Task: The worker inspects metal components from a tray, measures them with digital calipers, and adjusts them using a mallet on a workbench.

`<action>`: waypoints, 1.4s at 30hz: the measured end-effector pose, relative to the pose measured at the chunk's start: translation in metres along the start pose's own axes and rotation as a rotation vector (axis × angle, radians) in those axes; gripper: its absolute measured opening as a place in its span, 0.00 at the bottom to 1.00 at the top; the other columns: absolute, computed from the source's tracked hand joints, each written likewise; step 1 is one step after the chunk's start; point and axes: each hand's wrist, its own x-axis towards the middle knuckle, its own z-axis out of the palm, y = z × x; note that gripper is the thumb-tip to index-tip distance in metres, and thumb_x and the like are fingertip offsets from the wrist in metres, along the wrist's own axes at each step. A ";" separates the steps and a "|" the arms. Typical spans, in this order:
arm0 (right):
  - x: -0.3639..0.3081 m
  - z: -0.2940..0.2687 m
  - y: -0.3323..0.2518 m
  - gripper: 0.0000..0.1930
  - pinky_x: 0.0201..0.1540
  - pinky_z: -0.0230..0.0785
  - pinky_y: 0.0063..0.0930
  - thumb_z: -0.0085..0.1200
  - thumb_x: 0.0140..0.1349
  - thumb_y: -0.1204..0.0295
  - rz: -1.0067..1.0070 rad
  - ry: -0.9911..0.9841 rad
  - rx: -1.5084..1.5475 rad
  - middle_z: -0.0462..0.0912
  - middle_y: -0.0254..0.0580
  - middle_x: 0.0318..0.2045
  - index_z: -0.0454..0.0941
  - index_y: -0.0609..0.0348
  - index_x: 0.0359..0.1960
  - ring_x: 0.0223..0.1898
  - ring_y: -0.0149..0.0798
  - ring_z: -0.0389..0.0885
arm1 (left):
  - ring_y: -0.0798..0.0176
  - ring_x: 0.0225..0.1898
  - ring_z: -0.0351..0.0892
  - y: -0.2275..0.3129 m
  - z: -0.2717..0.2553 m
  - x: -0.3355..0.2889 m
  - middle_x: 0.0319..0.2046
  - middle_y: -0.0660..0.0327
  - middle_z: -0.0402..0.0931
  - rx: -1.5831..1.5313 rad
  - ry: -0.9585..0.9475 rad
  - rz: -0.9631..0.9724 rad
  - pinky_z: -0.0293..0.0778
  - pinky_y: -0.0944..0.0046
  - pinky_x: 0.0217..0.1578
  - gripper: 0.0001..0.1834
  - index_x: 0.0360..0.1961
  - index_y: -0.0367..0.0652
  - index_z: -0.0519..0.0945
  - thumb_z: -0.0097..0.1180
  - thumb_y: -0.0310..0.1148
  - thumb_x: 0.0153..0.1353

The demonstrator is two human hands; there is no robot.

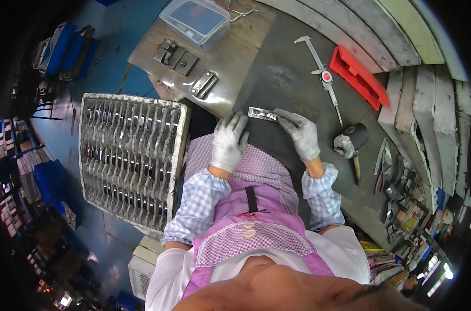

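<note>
A small shiny metal part (263, 113), narrow and with shaped recesses, lies over the dark mat (277, 85) on the table in front of me. My right hand (300, 132), in a white glove, pinches its right end between thumb and fingers. My left hand (228, 142), gloved too, rests at the table's near edge, just left of the part's other end. Its fingers point forward, the thumb stands apart, and I see nothing in it.
Left stands a foam tray (181, 150) with rows of metal parts. Farther back are a metal fixture (176, 58), a paired metal piece (202, 84) and a plastic box (195, 20). Rightward lie a caliper (326, 78), a red holder (359, 76), a mallet (355, 136) and stacked foam trays (424, 119).
</note>
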 end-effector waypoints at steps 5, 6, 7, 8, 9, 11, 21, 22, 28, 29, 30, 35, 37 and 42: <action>0.003 0.013 -0.012 0.11 0.42 0.77 0.24 0.62 0.66 0.63 0.066 0.057 -0.207 0.90 0.36 0.38 0.90 0.48 0.47 0.34 0.32 0.87 | 0.46 0.58 0.76 0.012 0.000 0.018 0.59 0.54 0.76 -0.042 0.116 -0.089 0.73 0.52 0.59 0.25 0.62 0.45 0.77 0.62 0.28 0.62; 0.002 0.012 -0.014 0.11 0.40 0.78 0.24 0.62 0.67 0.64 0.091 0.057 -0.303 0.90 0.34 0.35 0.90 0.49 0.46 0.32 0.32 0.87 | 0.46 0.58 0.76 0.014 0.000 0.022 0.59 0.54 0.76 -0.040 0.109 -0.089 0.73 0.52 0.59 0.25 0.62 0.45 0.77 0.62 0.28 0.62; 0.004 0.009 -0.013 0.11 0.40 0.78 0.24 0.62 0.67 0.64 0.095 0.057 -0.299 0.90 0.34 0.35 0.90 0.49 0.46 0.32 0.32 0.87 | 0.46 0.59 0.76 0.016 0.002 0.026 0.60 0.54 0.75 -0.042 0.095 -0.088 0.72 0.51 0.60 0.25 0.62 0.46 0.76 0.62 0.28 0.63; 0.007 0.005 -0.011 0.11 0.40 0.78 0.24 0.62 0.66 0.64 0.030 0.044 -0.317 0.89 0.34 0.35 0.90 0.48 0.46 0.32 0.33 0.86 | 0.45 0.59 0.75 0.020 0.003 0.031 0.61 0.54 0.75 -0.045 0.081 -0.086 0.72 0.50 0.60 0.25 0.63 0.46 0.76 0.62 0.29 0.63; 0.010 0.000 -0.008 0.10 0.40 0.78 0.25 0.62 0.66 0.65 -0.034 0.033 -0.335 0.89 0.33 0.35 0.90 0.48 0.47 0.31 0.34 0.86 | 0.43 0.64 0.71 0.024 0.006 0.034 0.66 0.51 0.70 -0.028 0.018 -0.023 0.68 0.47 0.65 0.29 0.66 0.43 0.71 0.61 0.29 0.63; 0.006 -0.015 0.017 0.10 0.39 0.77 0.25 0.63 0.66 0.66 -0.032 0.076 -0.097 0.88 0.33 0.38 0.90 0.47 0.47 0.32 0.37 0.86 | 0.41 0.67 0.67 0.025 0.017 0.031 0.68 0.49 0.67 0.029 0.002 0.019 0.65 0.45 0.67 0.32 0.68 0.41 0.68 0.60 0.30 0.63; -0.013 -0.016 0.090 0.11 0.46 0.73 0.35 0.68 0.55 0.72 -0.441 0.509 -0.417 0.86 0.29 0.41 0.90 0.46 0.40 0.41 0.39 0.82 | 0.36 0.70 0.61 0.031 0.044 0.025 0.70 0.42 0.61 0.136 -0.005 0.086 0.57 0.39 0.71 0.35 0.71 0.34 0.60 0.55 0.36 0.66; -0.013 -0.016 0.091 0.12 0.46 0.73 0.36 0.68 0.55 0.73 -0.436 0.515 -0.402 0.86 0.30 0.43 0.90 0.45 0.42 0.42 0.40 0.82 | 0.37 0.71 0.60 0.032 0.045 0.027 0.71 0.43 0.59 0.116 -0.008 0.082 0.55 0.38 0.72 0.36 0.71 0.35 0.60 0.56 0.35 0.64; -0.019 -0.013 0.061 0.17 0.49 0.72 0.42 0.65 0.59 0.67 -0.521 0.450 -0.687 0.83 0.33 0.53 0.87 0.43 0.51 0.45 0.47 0.81 | 0.36 0.71 0.60 0.029 0.041 0.030 0.70 0.40 0.60 0.212 -0.028 0.039 0.58 0.39 0.71 0.36 0.71 0.34 0.60 0.57 0.36 0.66; -0.022 -0.006 0.055 0.18 0.51 0.71 0.44 0.63 0.61 0.65 -0.460 0.425 -0.774 0.82 0.34 0.55 0.86 0.43 0.54 0.46 0.49 0.81 | 0.36 0.71 0.60 0.028 0.039 0.029 0.70 0.40 0.60 0.232 -0.007 0.016 0.58 0.39 0.71 0.36 0.71 0.34 0.60 0.57 0.36 0.66; -0.021 -0.007 0.062 0.19 0.52 0.71 0.43 0.62 0.61 0.62 -0.445 0.398 -0.779 0.82 0.35 0.56 0.85 0.44 0.55 0.48 0.48 0.80 | 0.36 0.72 0.60 0.029 0.040 0.030 0.70 0.40 0.60 0.220 -0.002 0.010 0.58 0.39 0.71 0.38 0.71 0.34 0.61 0.59 0.36 0.64; -0.012 0.009 0.036 0.22 0.53 0.76 0.42 0.64 0.56 0.76 -0.426 0.329 -0.476 0.85 0.44 0.51 0.85 0.48 0.54 0.48 0.50 0.84 | 0.40 0.70 0.65 0.038 0.024 0.021 0.66 0.45 0.69 -0.059 0.062 -0.073 0.61 0.43 0.68 0.35 0.66 0.36 0.72 0.66 0.37 0.59; -0.019 0.028 0.031 0.20 0.52 0.78 0.42 0.61 0.56 0.81 -0.553 0.213 -0.422 0.87 0.45 0.47 0.86 0.53 0.52 0.46 0.51 0.86 | 0.41 0.64 0.72 0.058 -0.021 0.024 0.58 0.46 0.76 -0.194 -0.079 -0.112 0.66 0.45 0.63 0.31 0.64 0.40 0.75 0.66 0.38 0.61; -0.026 0.096 -0.004 0.16 0.58 0.74 0.37 0.56 0.59 0.82 -0.424 -0.284 -0.068 0.86 0.47 0.47 0.86 0.60 0.49 0.52 0.48 0.85 | 0.47 0.46 0.85 0.015 -0.079 -0.048 0.45 0.45 0.84 -0.498 -0.002 -0.352 0.79 0.53 0.50 0.23 0.60 0.42 0.80 0.62 0.31 0.63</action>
